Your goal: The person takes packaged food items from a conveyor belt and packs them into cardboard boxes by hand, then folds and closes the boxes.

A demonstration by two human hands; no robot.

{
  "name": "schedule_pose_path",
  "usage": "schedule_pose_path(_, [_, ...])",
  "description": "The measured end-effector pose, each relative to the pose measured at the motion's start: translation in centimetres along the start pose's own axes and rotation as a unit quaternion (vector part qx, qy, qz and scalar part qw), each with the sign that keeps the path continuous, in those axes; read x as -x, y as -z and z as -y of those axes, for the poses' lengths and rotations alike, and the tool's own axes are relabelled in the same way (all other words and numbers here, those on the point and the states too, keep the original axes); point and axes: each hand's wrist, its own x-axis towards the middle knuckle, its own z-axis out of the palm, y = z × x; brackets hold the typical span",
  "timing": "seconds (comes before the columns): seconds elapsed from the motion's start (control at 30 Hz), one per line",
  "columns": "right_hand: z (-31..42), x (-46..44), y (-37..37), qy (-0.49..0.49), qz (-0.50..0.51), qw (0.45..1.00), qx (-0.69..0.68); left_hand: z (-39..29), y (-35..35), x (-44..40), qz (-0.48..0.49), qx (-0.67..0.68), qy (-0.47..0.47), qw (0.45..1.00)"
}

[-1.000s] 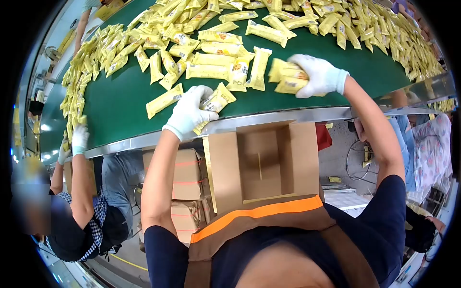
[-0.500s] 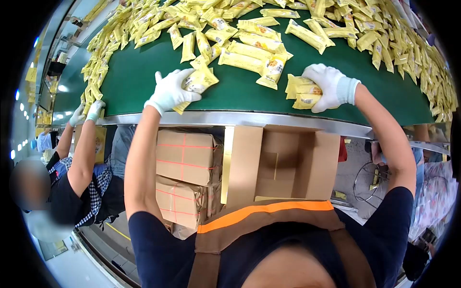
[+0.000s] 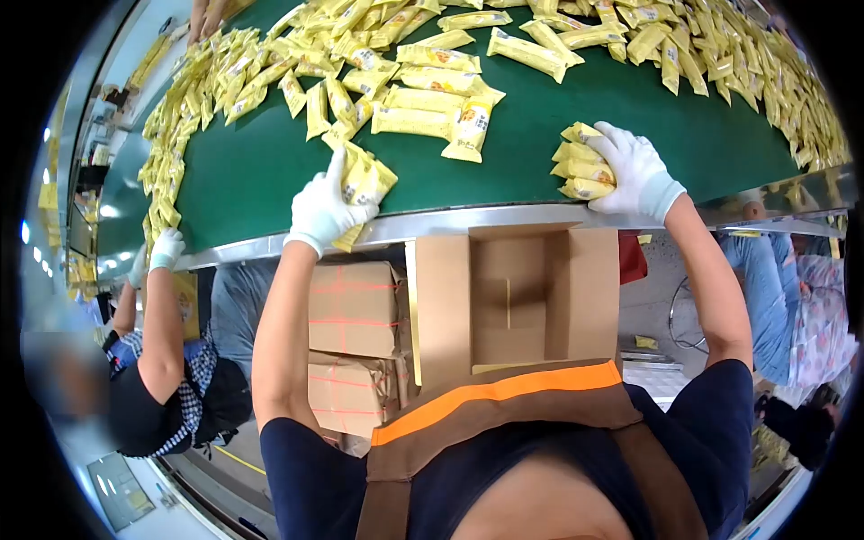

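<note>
My left hand (image 3: 322, 211), in a white glove, is closed around yellow wrapped snack packets (image 3: 367, 180) at the near edge of the green table surface (image 3: 515, 166). I cannot tell exactly how many are in it. On the right, my gloved right hand (image 3: 637, 173) grips a stack of several yellow packets (image 3: 583, 166) lying side by side, their ends pointing left. Between the hands and a little farther off, loose packets (image 3: 423, 121) lie on the green surface; one packet (image 3: 468, 130) stands out at the near right of that group.
An open cardboard box (image 3: 520, 270) sits below the metal edge (image 3: 504, 216), in front of my body. Brown cartons with red straps (image 3: 353, 310) are stacked left of it. Heaps of packets (image 3: 720, 67) cover the far side. A co-worker's gloved hand (image 3: 167, 248) is at the left.
The left hand has turned so its packets point more away from me. The right hand's stack has turned and drawn together. The view has shifted slightly.
</note>
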Motion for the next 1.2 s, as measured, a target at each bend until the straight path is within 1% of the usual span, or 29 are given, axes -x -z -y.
schedule_pose_path(0.03, [0.0, 0.1, 0.0, -0.01, 0.016, 1.0, -0.007, -0.4, -0.2, 0.1, -0.046, -0.024, -0.059, 0.997])
schedule_pose_path(0.07, [-0.1, 0.1, 0.1, -0.008, 0.01, 1.0, -0.019, -1.4, 0.5, -0.2, -0.031, -0.023, -0.075, 0.996])
schedule_pose_path(0.13, [-0.4, 0.0, 0.1, -0.005, 0.005, 0.999, -0.045, -3.2, 1.6, -2.0, -0.083, 0.029, -0.211, 0.974])
schedule_pose_path(0.17, [-0.4, -0.1, 0.2, -0.009, 0.014, 0.999, -0.048, -4.8, 2.4, -3.0, -0.079, 0.02, -0.243, 0.967])
schedule_pose_path(0.2, [-0.3, 0.1, 0.2, -0.014, 0.012, 0.998, -0.054, -7.0, 3.8, -4.0, -0.009, 0.008, -0.228, 0.974])
schedule_pose_path(0.27, [-0.2, 0.2, 0.2, -0.023, 0.0, 0.998, -0.061, -8.2, 2.8, -7.7, 0.036, -0.091, -0.265, 0.959])
schedule_pose_path(0.3, [-0.3, 0.2, 0.3, -0.021, -0.009, 0.998, -0.053, -8.5, 2.2, -8.3, 0.001, -0.095, -0.285, 0.954])
schedule_pose_path(0.4, [-0.3, 0.7, 0.0, -0.019, -0.035, 0.998, -0.039, -8.1, 1.9, -7.8, 0.036, -0.06, -0.239, 0.969])
schedule_pose_path(0.43, [-0.6, 0.4, 0.6, -0.064, -0.003, 0.997, -0.043, -8.5, 1.9, -6.6, 0.041, -0.081, -0.225, 0.97])
schedule_pose_path(0.47, [-1.5, 0.4, 0.7, -0.087, -0.012, 0.995, -0.053, -8.4, 1.0, -4.8, -0.016, -0.098, -0.254, 0.962])
schedule_pose_path(0.53, [-2.5, 0.6, 0.1, -0.132, -0.061, 0.989, -0.035, -8.2, -1.1, -2.3, -0.15, -0.102, -0.311, 0.933])
schedule_pose_path(0.57, [-2.1, 0.7, -0.3, -0.157, -0.033, 0.987, -0.027, -8.2, -1.4, -1.8, -0.147, -0.075, -0.295, 0.941])
schedule_pose_path(0.6, [-1.7, 0.8, -0.7, -0.15, -0.029, 0.988, -0.016, -8.5, -1.4, -1.6, -0.148, -0.081, -0.288, 0.943])
schedule_pose_path(0.67, [-1.1, 1.2, -0.9, -0.139, -0.022, 0.99, 0.012, -9.0, -0.2, -1.5, -0.074, -0.046, -0.244, 0.966])
schedule_pose_path(0.7, [-1.2, 1.4, -0.8, -0.124, -0.016, 0.992, -0.017, -8.4, -0.6, -2.2, -0.079, -0.058, -0.255, 0.962])
schedule_pose_path(0.73, [-1.4, 1.6, -0.9, -0.124, -0.013, 0.992, -0.015, -8.1, -0.6, -2.6, -0.112, -0.092, -0.264, 0.953])
schedule_pose_path(0.8, [-1.7, 1.8, -1.5, -0.126, -0.011, 0.992, -0.008, -8.2, 0.0, -3.3, -0.059, -0.136, -0.237, 0.96])
schedule_pose_path(0.83, [-1.8, 1.9, -1.7, -0.126, -0.014, 0.992, -0.002, -8.2, 0.0, -3.4, -0.062, -0.144, -0.247, 0.956])
schedule_pose_path(0.9, [-1.4, 2.0, -1.8, -0.125, -0.02, 0.992, 0.009, -9.0, 0.7, -2.4, -0.011, -0.141, -0.214, 0.967])
schedule_pose_path(0.93, [-1.0, 2.0, -1.5, -0.126, 0.001, 0.992, 0.013, -9.5, 1.0, -1.8, 0.015, -0.141, -0.197, 0.97])
schedule_pose_path(0.97, [-0.6, 2.1, -1.0, -0.128, 0.018, 0.991, 0.02, -9.2, -0.1, -1.0, -0.044, -0.165, -0.21, 0.963])
schedule_pose_path(1.0, [-0.1, 1.9, 0.0, -0.13, 0.033, 0.991, 0.027, -8.7, -0.7, -0.5, -0.059, -0.163, -0.231, 0.957])
schedule_pose_path(1.07, [0.2, 1.7, 1.1, -0.169, 0.074, 0.982, -0.029, -7.8, -2.0, -0.4, -0.052, -0.1, -0.224, 0.968])
schedule_pose_path(1.13, [-0.7, 1.1, 0.9, -0.213, 0.098, 0.968, -0.095, -8.6, -1.2, 0.2, -0.021, -0.078, -0.196, 0.977])
schedule_pose_path(1.17, [-1.7, 0.4, 0.6, -0.237, 0.094, 0.957, -0.139, -8.7, -0.8, 0.6, -0.004, -0.068, -0.182, 0.981])
schedule_pose_path(1.2, [-1.2, 0.3, 1.3, -0.211, 0.049, 0.929, -0.3, -8.2, -0.9, 0.8, -0.015, -0.035, -0.176, 0.984])
